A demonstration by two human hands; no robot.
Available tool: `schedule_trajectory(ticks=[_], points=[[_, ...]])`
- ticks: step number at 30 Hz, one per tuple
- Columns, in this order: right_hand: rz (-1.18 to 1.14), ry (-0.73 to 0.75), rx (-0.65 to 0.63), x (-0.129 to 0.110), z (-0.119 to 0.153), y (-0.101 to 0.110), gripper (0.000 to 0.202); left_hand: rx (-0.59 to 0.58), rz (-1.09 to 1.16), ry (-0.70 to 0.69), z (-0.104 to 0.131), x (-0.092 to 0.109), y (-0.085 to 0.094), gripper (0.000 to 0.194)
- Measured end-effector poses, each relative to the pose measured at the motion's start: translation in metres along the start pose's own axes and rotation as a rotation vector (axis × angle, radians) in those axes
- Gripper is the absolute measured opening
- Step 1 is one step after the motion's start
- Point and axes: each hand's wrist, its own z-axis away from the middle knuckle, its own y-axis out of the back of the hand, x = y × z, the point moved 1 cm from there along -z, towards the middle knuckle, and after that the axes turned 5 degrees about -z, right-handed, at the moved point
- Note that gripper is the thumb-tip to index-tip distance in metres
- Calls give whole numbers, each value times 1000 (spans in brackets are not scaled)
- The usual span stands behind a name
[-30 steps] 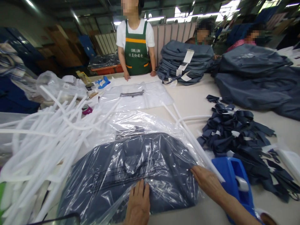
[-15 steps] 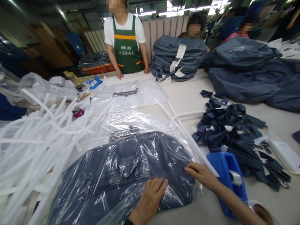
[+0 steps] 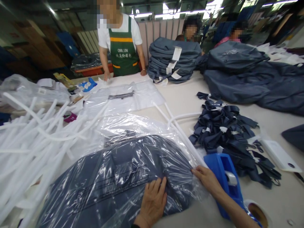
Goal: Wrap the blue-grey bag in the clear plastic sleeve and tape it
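Note:
A dark blue bag [image 3: 104,177] lies on the table inside a clear plastic bag [image 3: 140,122], whose film is wrinkled and shiny. My left hand [image 3: 154,199] rests flat on the film over the bag's near part, fingers extended. To the right, my right hand [image 3: 207,179] pinches the edge of the plastic bag, and creases in the film run toward its fingertips. Just beyond that hand stands a blue tape dispenser [image 3: 222,164].
White foam tubes [image 3: 47,148] pile up at left. Dark straps [image 3: 225,129] and a white tray [image 3: 280,155] lie at right. Stacked bags [image 3: 174,60] stand at the back beside a person in a green apron [image 3: 122,47]. A tape roll [image 3: 257,213] sits near the front.
My right hand now has hold of the plastic's edge and the film is pulled taut toward it. My left hand still rests on the bag. The view has shifted slightly right.

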Motion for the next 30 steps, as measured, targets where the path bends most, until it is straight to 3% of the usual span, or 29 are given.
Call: schedule_trajectory(ticks=[7, 16, 21, 25, 27, 30], points=[[32, 27, 11, -3, -11, 11, 35, -13, 19, 27, 3, 3, -4, 41], [24, -51, -136, -14, 4, 15, 48, -22, 30, 23, 7, 2, -8, 39], [-117, -24, -76, -9, 5, 10, 35, -56, 24, 4, 9, 2, -9, 42], [-66, -8, 11, -3, 7, 8, 22, -112, 15, 6, 12, 3, -14, 48], [9, 70, 108, -8, 14, 9, 19, -138, 10, 10, 13, 3, -16, 50], [215, 493, 293, -28, 33, 7, 23, -164, 6, 4, 11, 3, -16, 54]])
